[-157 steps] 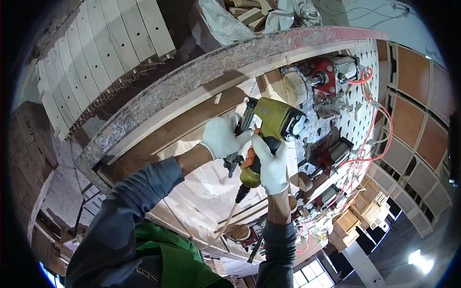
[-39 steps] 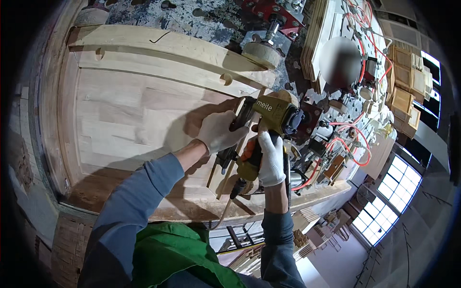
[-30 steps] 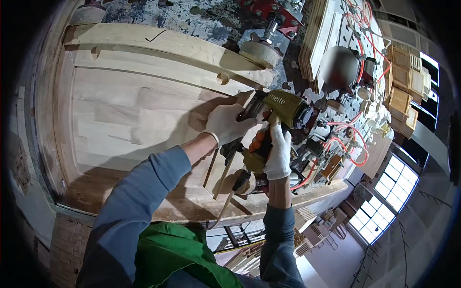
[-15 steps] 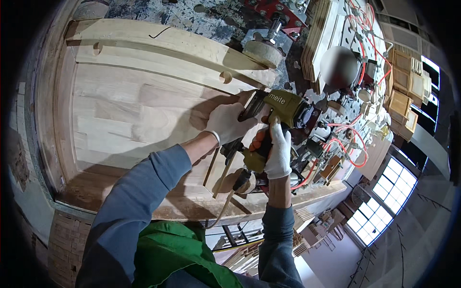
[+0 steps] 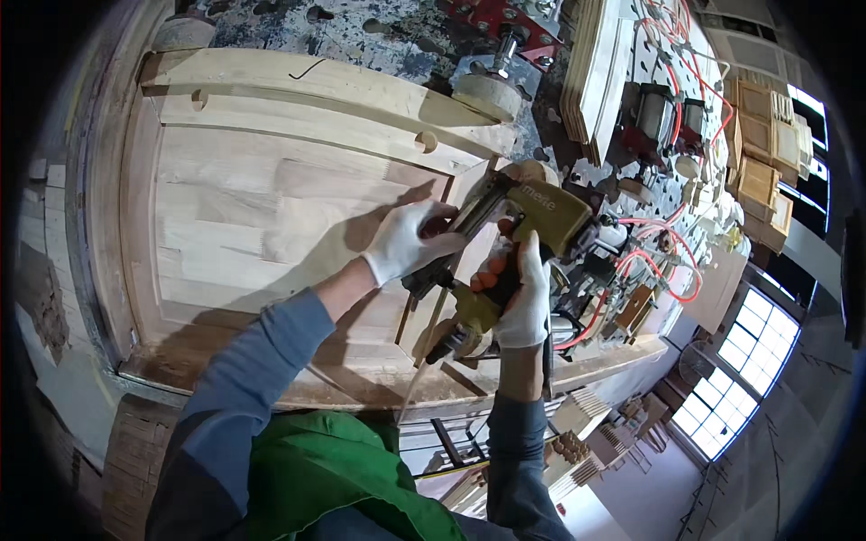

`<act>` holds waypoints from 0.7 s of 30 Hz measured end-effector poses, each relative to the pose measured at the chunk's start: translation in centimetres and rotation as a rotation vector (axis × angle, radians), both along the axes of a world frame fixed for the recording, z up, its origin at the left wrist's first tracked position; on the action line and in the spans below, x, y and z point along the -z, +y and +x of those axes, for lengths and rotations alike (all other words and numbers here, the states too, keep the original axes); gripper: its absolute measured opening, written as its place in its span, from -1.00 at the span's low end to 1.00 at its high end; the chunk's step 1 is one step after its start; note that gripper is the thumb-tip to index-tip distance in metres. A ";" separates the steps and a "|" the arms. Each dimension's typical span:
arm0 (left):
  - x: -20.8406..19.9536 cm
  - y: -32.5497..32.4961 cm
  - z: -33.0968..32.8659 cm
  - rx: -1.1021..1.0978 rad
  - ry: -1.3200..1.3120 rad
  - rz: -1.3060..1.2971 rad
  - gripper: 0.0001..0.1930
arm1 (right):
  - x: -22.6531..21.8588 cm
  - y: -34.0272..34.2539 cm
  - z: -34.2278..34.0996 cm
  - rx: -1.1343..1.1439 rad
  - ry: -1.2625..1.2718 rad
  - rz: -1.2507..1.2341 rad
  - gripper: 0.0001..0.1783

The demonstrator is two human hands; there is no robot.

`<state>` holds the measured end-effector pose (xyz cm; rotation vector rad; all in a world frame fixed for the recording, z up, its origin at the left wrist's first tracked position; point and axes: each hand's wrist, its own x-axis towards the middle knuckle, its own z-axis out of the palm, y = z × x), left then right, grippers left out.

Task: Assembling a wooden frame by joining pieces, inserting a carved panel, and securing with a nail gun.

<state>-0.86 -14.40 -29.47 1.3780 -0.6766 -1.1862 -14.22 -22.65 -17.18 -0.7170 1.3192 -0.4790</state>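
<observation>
Grip of the right hand (image 5: 530, 302), in a white fabric glove, is clenched around the black handle (image 5: 508, 276) of an olive-green pneumatic nail gun (image 5: 552, 218), with orange fingertips (image 5: 493, 265) curled at its front. Left hand (image 5: 402, 243), gloved likewise, has its thumb at the long black magazine (image 5: 478, 209) of the gun; the fingers are partly hidden, so I cannot tell whether they squeeze it. From the right hand, the magazine is to the left, and its long axis slants from upper right down to lower left. Pale wooden framed panel (image 5: 230, 216) lies flat, to the left of the gun and partly under it, with the left hand nearer to its middle; whether the gun touches the wood, I cannot tell. The panel looks smooth, joined from cream and pinkish blocks. Beyond it are a pale wooden bar (image 5: 361, 90) with a dark curved stroke, a round wooden clamp pad (image 5: 487, 96) above the mottled, perforated metal desk (image 5: 347, 34), and, farther, a stack of pale boards (image 5: 597, 81).
</observation>
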 end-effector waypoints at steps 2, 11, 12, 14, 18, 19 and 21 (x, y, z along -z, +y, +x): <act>-0.3 4.1 -0.6 -0.115 0.296 -0.134 -0.66 | -0.7 2.6 -0.8 0.082 -0.154 0.028 -0.49; -7.8 14.6 -4.9 -0.332 0.831 -0.214 -0.58 | -1.7 13.5 -6.4 0.395 -0.834 0.218 -0.42; -7.8 15.2 -5.2 -0.368 0.773 -0.201 -0.55 | -1.9 14.2 -6.6 0.429 -0.826 0.215 -0.47; -7.6 16.6 -6.0 -0.446 0.657 -0.177 -0.48 | -2.3 15.6 -7.1 0.495 -0.803 0.216 -0.56; -9.0 20.4 -6.2 -0.458 0.623 -0.177 -0.49 | -2.9 17.6 -8.1 0.591 -0.767 0.256 -0.57; -9.4 21.3 -5.9 -0.450 0.641 -0.190 -0.52 | -3.0 17.8 -8.3 0.613 -0.751 0.271 -0.56; -9.7 22.2 -5.3 -0.425 0.671 -0.197 -0.54 | -3.2 18.0 -8.8 0.653 -0.731 0.273 -0.55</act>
